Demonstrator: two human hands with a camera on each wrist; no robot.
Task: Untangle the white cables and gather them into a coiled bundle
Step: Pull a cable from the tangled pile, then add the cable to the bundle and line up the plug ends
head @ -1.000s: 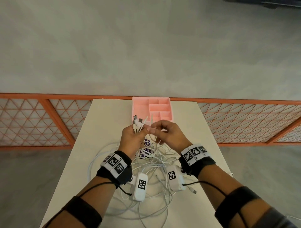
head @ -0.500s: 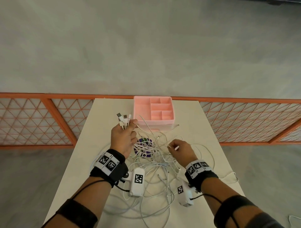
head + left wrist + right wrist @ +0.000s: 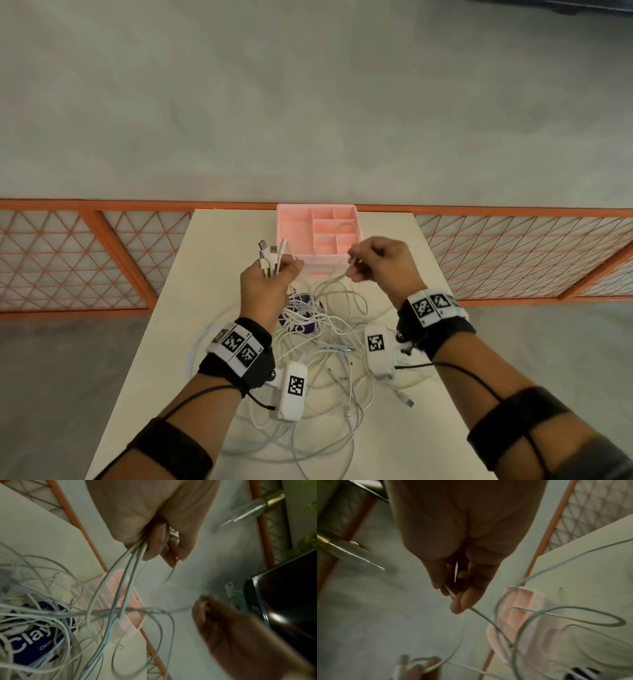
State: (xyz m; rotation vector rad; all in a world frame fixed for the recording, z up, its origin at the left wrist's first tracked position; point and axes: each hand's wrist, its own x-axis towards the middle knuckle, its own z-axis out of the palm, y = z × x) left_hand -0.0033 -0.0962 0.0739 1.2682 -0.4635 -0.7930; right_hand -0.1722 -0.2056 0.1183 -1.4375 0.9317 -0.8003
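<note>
Cable tangle (image 3: 318, 346) on table (image 3: 212, 274), near side. Compartment tray (image 3: 318, 229) at far edge, behind both raised hands; lattice fence (image 3: 68, 260) beyond.

Soft, even light in the wide-angle head view, edges bowed; both wrist views dim, greenish, motion-blurred.

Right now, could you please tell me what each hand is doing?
Left hand: grips a bunch of cable ends.
Right hand: pinches one cable.
</note>
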